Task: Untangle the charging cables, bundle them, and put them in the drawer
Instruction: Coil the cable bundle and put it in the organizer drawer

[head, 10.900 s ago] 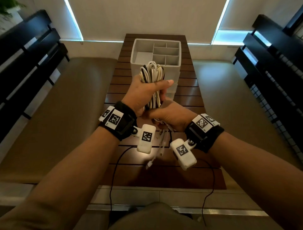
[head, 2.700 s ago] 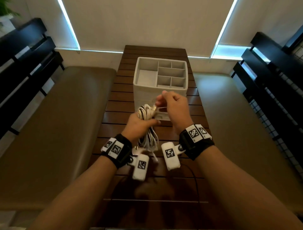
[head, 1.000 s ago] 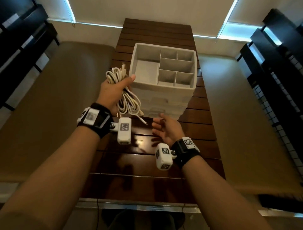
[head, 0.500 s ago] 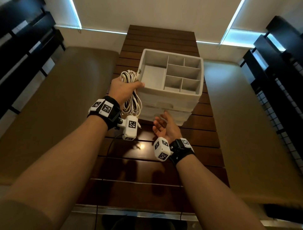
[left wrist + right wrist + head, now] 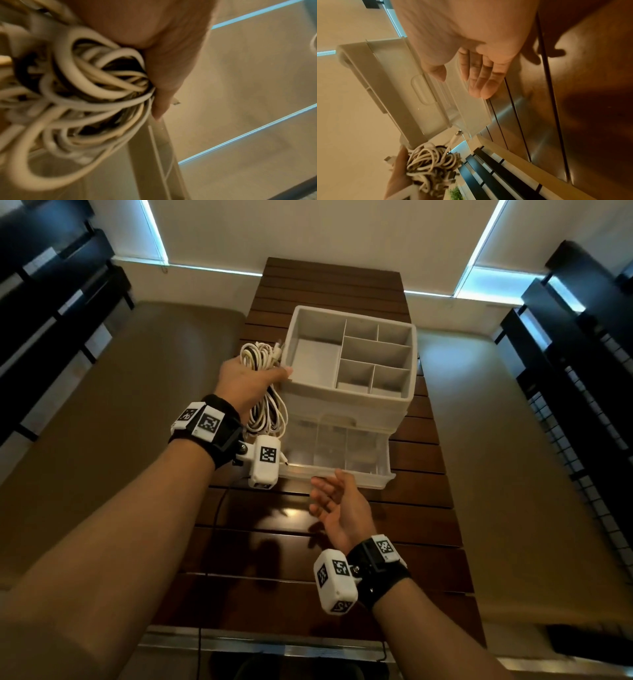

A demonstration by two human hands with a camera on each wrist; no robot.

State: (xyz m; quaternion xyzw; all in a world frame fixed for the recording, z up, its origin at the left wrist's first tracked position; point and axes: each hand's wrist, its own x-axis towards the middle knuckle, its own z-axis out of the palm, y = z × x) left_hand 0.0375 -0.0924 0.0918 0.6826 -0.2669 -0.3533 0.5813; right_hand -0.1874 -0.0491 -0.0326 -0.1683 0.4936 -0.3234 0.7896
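Note:
My left hand (image 5: 250, 383) grips a coiled bundle of white and dark charging cables (image 5: 262, 405) (image 5: 82, 97) (image 5: 429, 166) at the left side of the white organizer box (image 5: 346, 402). Its thumb tip touches the box's top rim. Loose loops and a plug hang below my fist. The clear bottom drawer (image 5: 337, 453) (image 5: 453, 102) stands pulled out toward me. My right hand (image 5: 334, 501) (image 5: 476, 75) hovers palm up just in front of the drawer's front edge, fingers relaxed and holding nothing.
The box stands on a dark slatted wooden table (image 5: 308, 542); its top tray has several dividers. Tan cushioned benches (image 5: 102, 440) flank the table on both sides, with black slatted backs (image 5: 51, 285) behind them.
The bottom drawer has slid out toward me. My right hand has drawn back from it, palm up. The left hand keeps the cable bundle beside the box.

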